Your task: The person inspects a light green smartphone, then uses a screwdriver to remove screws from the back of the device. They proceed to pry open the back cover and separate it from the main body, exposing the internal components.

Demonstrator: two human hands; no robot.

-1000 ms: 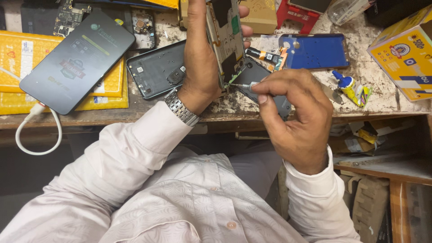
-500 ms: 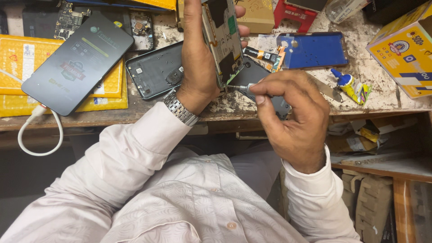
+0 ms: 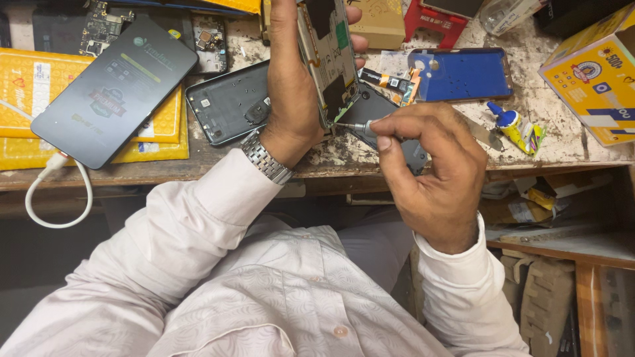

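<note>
My left hand (image 3: pixel 291 86) grips an opened phone (image 3: pixel 329 56) upright on its edge, its bare circuit board facing right. A metal watch sits on that wrist. My right hand (image 3: pixel 430 165) pinches a small metal screwdriver (image 3: pixel 360 125), and its tip touches the bottom corner of the opened phone. Under both hands a dark grey back cover (image 3: pixel 387 125) lies on the worn workbench (image 3: pixel 562 142).
A dark phone (image 3: pixel 116 89) on a white cable rests on yellow padded envelopes (image 3: pixel 26 99) at left. A grey phone shell (image 3: pixel 228 106), a blue back cover (image 3: pixel 463 73), a glue tube (image 3: pixel 516 125), a yellow box (image 3: pixel 598 73) and a red tray (image 3: pixel 440 20) lie around.
The right hand has swung the screwdriver from pointing left of the hand to pressing its tip on the phone's lower corner. The left hand keeps the phone upright.
</note>
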